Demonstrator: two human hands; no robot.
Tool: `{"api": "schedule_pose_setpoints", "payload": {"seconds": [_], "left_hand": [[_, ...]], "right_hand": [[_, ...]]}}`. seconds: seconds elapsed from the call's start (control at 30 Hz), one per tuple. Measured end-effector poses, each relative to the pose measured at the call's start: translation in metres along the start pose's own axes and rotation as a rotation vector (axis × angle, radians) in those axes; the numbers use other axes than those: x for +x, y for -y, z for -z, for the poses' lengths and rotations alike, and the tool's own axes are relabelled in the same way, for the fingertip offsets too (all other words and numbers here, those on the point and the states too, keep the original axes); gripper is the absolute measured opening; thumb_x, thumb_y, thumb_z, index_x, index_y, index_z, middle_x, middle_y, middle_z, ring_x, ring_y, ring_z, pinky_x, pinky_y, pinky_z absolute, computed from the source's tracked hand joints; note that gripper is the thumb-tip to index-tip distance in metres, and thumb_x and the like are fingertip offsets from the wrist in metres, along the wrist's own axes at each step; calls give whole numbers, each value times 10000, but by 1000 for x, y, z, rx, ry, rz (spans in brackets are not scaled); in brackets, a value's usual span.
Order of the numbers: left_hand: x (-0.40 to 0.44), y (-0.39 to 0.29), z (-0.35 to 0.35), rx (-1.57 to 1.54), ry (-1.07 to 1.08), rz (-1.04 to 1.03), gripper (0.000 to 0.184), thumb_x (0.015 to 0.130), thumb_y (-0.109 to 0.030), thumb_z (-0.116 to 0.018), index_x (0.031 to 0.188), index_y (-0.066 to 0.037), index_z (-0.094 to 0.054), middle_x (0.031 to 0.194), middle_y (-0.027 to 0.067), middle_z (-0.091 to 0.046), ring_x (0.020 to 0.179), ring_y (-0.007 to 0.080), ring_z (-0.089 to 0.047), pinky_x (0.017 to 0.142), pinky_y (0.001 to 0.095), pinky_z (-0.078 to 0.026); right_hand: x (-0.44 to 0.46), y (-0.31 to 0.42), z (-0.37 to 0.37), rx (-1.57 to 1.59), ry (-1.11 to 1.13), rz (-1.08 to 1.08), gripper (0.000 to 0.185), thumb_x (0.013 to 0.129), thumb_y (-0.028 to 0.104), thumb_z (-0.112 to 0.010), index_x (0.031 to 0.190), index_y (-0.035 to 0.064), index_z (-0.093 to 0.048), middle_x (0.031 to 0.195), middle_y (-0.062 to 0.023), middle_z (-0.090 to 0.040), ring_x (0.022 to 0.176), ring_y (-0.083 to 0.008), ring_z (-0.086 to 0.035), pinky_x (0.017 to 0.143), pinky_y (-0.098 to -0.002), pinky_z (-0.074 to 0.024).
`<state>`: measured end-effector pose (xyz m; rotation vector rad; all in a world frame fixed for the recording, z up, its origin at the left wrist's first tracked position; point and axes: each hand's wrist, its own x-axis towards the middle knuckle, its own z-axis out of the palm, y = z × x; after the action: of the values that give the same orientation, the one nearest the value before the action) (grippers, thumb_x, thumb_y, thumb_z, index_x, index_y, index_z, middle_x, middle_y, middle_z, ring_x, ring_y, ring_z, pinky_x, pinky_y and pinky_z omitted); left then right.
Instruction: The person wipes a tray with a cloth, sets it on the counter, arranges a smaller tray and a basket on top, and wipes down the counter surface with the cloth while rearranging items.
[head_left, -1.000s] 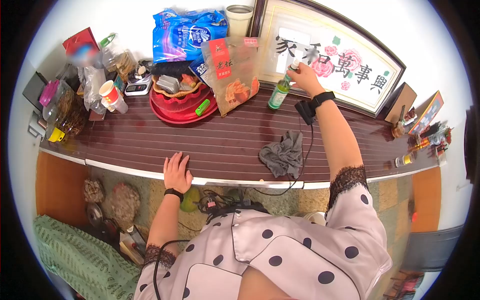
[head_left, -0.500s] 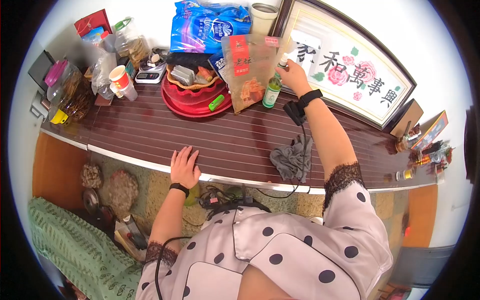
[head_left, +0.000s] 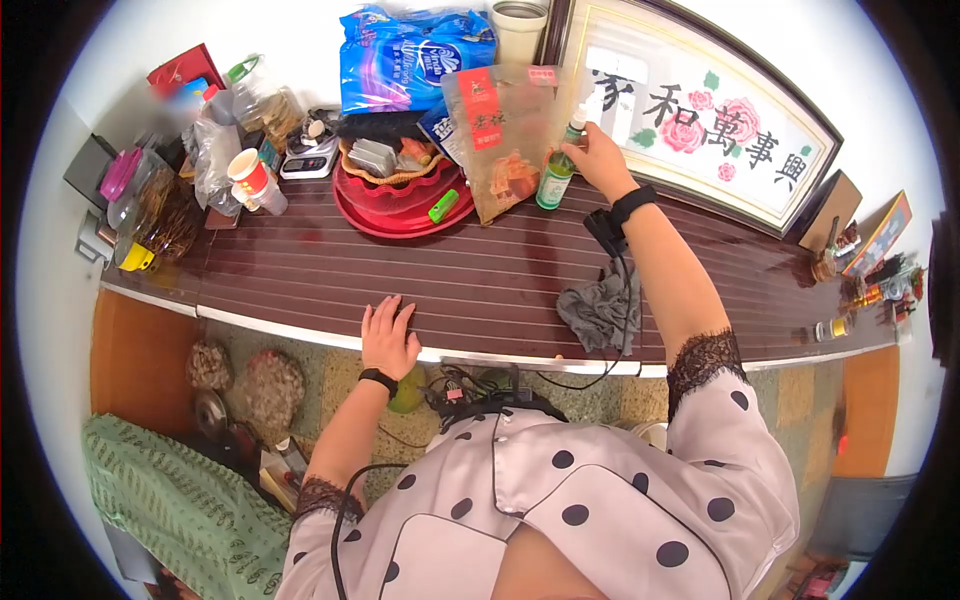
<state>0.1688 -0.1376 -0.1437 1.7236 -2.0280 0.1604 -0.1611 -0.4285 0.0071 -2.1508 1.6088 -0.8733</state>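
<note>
My right hand (head_left: 602, 163) is closed around the upper part of a green spray bottle (head_left: 555, 183) with a white nozzle, which stands tilted a little on the dark striped tabletop. Just left of the bottle, a clear-fronted food bag (head_left: 497, 150) with red labels stands upright. My left hand (head_left: 388, 338) lies flat at the table's front edge, fingers spread, holding nothing. Between the bottle and the front edge is a crumpled grey cloth (head_left: 598, 308), with a black cable running over it from near my right wrist.
A red tray (head_left: 370, 226) bears a basket and a green-handled item (head_left: 443, 206). Behind are a blue tissue pack (head_left: 415, 65) and a framed picture (head_left: 700, 120). Paper cup (head_left: 248, 172), small scale (head_left: 308, 163) and jars crowd the left; small bottles stand far right.
The view has shifted slightly, so the table items appear a little to the right. My right hand stays on the bottle and my left hand stays at the table edge.
</note>
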Motion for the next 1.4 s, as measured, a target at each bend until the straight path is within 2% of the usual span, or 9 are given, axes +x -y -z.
{"api": "schedule_pose_setpoints", "payload": {"seconds": [0.17, 0.2, 0.27, 0.57, 0.63, 0.77, 0.83, 1.03, 1.4], "left_hand": [[0, 0, 2, -23, 1, 7, 475, 764, -191, -531, 1232, -108, -542, 1319, 142, -475, 1254, 326, -423, 1083, 523, -266], [-1, 1, 1, -31, -10, -3, 475, 763, -188, -532, 1231, -108, -544, 1318, 142, -477, 1251, 326, -426, 1082, 522, -269], [-2, 2, 0, -28, -20, -2, 490, 742, -187, -558, 1227, -118, -546, 1316, 129, -480, 1250, 311, -430, 1083, 516, -270], [-2, 5, 2, -63, -53, 44, 476, 724, -193, -575, 1193, -111, -559, 1295, 127, -493, 1245, 297, -436, 1081, 514, -276], [-3, 8, 1, -75, -52, 22, 471, 728, -195, -573, 1192, -112, -560, 1295, 128, -493, 1242, 300, -436, 1081, 515, -279], [-5, 9, 1, -86, -52, 18, 463, 735, -197, -571, 1191, -117, -565, 1293, 128, -495, 1248, 296, -426, 1081, 516, -282], [-5, 9, 2, -93, -48, 29, 464, 734, -196, -572, 1192, -118, -566, 1293, 127, -495, 1251, 292, -422, 1081, 517, -281], [-5, 9, 2, -98, -65, 9, 462, 735, -185, -554, 1188, -96, -559, 1287, 142, -490, 1243, 314, -426, 1081, 521, -281], [-6, 8, -1, -77, -67, 6, 453, 757, -187, -547, 1203, -108, -551, 1285, 139, -489, 1235, 320, -433, 1073, 517, -288]], "right_hand": [[-6, 47, 14, -172, -599, 442, 626, 726, 190, -744, 1271, 30, -481, 1212, -180, -542, 1192, -355, -475, 994, -431, -387], [-4, 64, 19, -174, -592, 446, 626, 726, 190, -744, 1271, 30, -481, 1212, -180, -542, 1192, -355, -475, 994, -431, -387], [6, 88, 19, -333, -428, 760, 636, 688, 141, -742, 1269, 67, -493, 1245, -130, -527, 1232, -311, -445, 1018, -434, -369], [85, 101, -67, -799, -162, 637, 519, 914, 131, -425, 1422, 207, -349, 1228, -137, -557, 1212, -337, -479, 1020, -548, -335], [89, 102, -66, -870, -19, 530, 542, 894, 122, -480, 1416, 201, -359, 1168, -123, -584, 1140, -314, -525, 1025, -547, -334], [87, 103, -60, -936, -27, 616, 539, 819, 90, -593, 1332, 184, -453, 1014, -83, -623, 1037, -261, -566, 1032, -549, -332], [86, 105, -55, -959, -7, 658, 374, 812, 77, -579, 1177, 161, -573, 947, -48, -635, 1004, -238, -579, 1044, -547, -324], [83, 103, -35, -950, 38, 818, 133, 808, 82, -561, 834, 156, -668, 867, -21, -619, 958, -222, -595, 1054, -555, -308], [77, 167, 4, -900, 55, 838, 195, 758, 132, -661, 951, 158, -645, 916, -37, -599, 1002, -237, -587, 1044, -581, -293]]}}
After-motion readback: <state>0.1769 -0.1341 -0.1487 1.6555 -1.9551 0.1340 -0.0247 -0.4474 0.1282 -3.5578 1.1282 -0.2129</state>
